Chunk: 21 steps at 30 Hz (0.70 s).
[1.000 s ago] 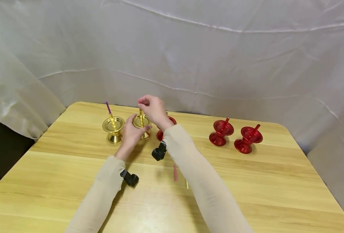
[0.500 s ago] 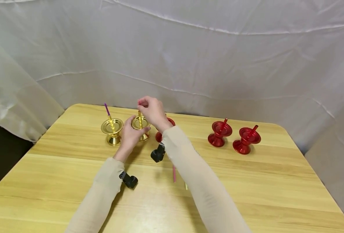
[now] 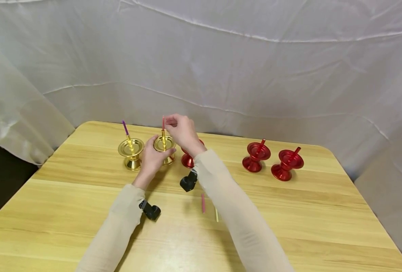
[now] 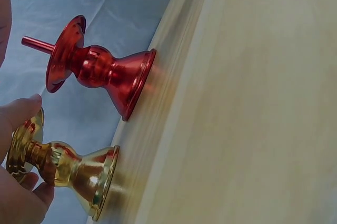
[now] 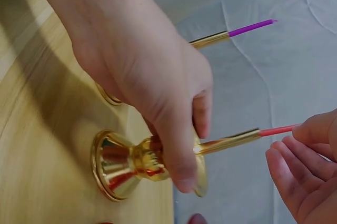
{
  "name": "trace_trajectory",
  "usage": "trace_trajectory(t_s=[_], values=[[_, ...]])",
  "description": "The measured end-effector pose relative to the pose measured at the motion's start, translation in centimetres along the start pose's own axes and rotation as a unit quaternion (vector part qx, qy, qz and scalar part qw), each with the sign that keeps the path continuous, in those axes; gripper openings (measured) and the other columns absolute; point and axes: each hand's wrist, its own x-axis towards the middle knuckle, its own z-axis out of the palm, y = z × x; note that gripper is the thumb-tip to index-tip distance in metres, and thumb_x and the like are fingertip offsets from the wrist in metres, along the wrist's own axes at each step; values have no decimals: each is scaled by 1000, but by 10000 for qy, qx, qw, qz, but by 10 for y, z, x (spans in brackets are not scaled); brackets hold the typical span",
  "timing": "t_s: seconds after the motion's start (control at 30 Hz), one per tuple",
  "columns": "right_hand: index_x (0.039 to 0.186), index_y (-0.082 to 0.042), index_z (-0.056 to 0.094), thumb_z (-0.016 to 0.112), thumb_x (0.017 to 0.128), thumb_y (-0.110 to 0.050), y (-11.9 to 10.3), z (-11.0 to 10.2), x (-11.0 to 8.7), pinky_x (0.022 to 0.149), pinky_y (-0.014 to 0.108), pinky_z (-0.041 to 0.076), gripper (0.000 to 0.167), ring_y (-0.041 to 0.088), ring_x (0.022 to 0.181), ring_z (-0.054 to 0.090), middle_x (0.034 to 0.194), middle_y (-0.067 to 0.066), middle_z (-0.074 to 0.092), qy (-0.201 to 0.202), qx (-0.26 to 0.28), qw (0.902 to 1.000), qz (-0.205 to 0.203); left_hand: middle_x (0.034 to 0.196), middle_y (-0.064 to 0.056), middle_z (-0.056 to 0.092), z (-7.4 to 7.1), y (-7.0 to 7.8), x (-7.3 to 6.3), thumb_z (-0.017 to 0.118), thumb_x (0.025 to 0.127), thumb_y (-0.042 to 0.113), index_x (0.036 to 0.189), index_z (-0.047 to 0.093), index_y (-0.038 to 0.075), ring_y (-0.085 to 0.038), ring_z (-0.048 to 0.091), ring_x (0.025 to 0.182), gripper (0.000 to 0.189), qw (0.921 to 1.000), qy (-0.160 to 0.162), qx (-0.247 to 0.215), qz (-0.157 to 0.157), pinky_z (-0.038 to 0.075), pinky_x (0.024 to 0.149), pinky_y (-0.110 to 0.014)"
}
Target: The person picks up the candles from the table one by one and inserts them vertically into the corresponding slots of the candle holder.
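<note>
My left hand (image 3: 153,156) grips a gold candle holder (image 4: 66,166) around its dish, thumb on one side and fingers on the other. A thin red candle (image 3: 163,123) stands upright in the holder's tube. Right beside this candle is my right hand (image 3: 183,132), its fingers loosely bent and apart from the candle in the head view. In the right wrist view the candle's tip is hidden behind the thumb and fingers. To the left, a second gold candle holder (image 3: 133,163) bears a purple candle (image 3: 125,127).
A red candle holder (image 3: 188,160) stands just right of the gripped one, partly behind my right hand. Two more red candle holders, one nearer (image 3: 256,155) and one farther right (image 3: 287,164), stand on the wooden table (image 3: 323,211). A pink candle (image 3: 203,203) and a pale yellow candle (image 3: 216,214) lie in front.
My right hand has let go of the red candle and shifted slightly right, so more of the candle shows above the tube. The left hand keeps its grip on the gold holder.
</note>
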Motion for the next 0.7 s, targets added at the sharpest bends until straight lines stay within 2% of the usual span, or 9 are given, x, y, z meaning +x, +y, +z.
trace_trajectory(t_s=[0.2, 0.33, 0.5, 0.7], values=[[120, -2, 65, 60, 96, -9, -2, -21, -10, 86, 23, 49, 26, 18, 101, 63, 111, 9, 69, 119, 318, 9991, -251, 148, -23, 35, 3, 1, 0, 79, 81, 22, 147, 32, -2, -36, 35, 134, 85, 9999, -97, 10, 41, 29, 111, -45], [117, -2, 67, 61, 95, -9, -1, -36, -21, 84, 23, 50, 24, 18, 99, 64, 108, 8, 70, 296, 431, 9977, -430, 149, -24, 31, 3, 1, 0, 78, 82, 24, 148, 29, -3, -38, 31, 136, 86, 9996, -115, 215, 174, 25, 112, -46], [114, -4, 68, 64, 93, -11, 0, -53, -39, 82, 26, 51, 22, 17, 96, 64, 105, 5, 71, 400, 345, 9966, -637, 150, -26, 27, 3, 1, -1, 75, 84, 24, 148, 27, -4, -40, 29, 137, 85, 9981, -63, 493, 352, 23, 113, -49], [110, -4, 69, 65, 92, -11, 7, -67, -65, 80, 29, 53, 20, 16, 92, 66, 101, 6, 71, 354, 427, 9956, -752, 154, -24, 19, 2, 3, -3, 72, 86, 22, 148, 27, -3, -41, 22, 139, 81, 9983, -38, 472, 340, 19, 114, -50]])
